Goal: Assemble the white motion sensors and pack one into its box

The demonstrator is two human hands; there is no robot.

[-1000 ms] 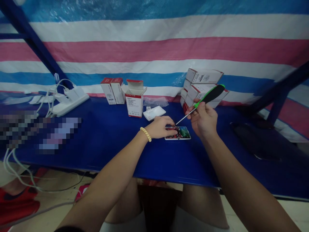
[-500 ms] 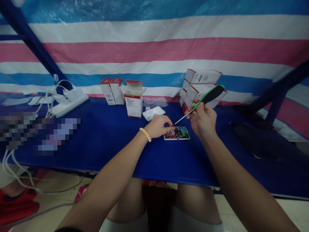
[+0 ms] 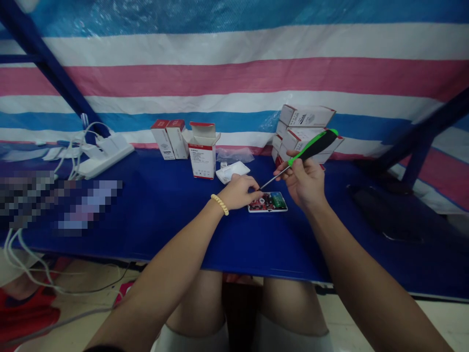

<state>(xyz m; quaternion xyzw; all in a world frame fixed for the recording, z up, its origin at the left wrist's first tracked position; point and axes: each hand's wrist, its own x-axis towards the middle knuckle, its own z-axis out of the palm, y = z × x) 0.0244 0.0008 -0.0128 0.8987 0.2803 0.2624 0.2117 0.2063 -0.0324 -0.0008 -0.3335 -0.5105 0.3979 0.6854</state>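
My right hand (image 3: 307, 180) grips a screwdriver (image 3: 314, 145) with a green and black handle. Its shaft slants down and left, and the tip meets the fingertips of my left hand (image 3: 239, 191). Those fingers are pinched together at the tip; whatever small thing they hold is hidden. Beneath them, flat on the blue table, lies a small device with an exposed circuit board (image 3: 271, 202) in a white frame. The left fingers cover its upper left corner. A white plastic cover (image 3: 234, 171) rests just behind my left hand.
An opened detector box (image 3: 203, 159) stands behind, with two closed boxes (image 3: 170, 141) to its left. More boxes (image 3: 306, 117) are stacked behind my right hand. A clear plastic bag (image 3: 236, 155) lies between. A white power strip (image 3: 106, 161) with cables sits at left; a dark flat object (image 3: 383, 212) lies right.
The screwdriver and my right hand have shifted slightly left and down, bringing the tip closer to my left fingertips. My left hand and the device stay nearly in place.
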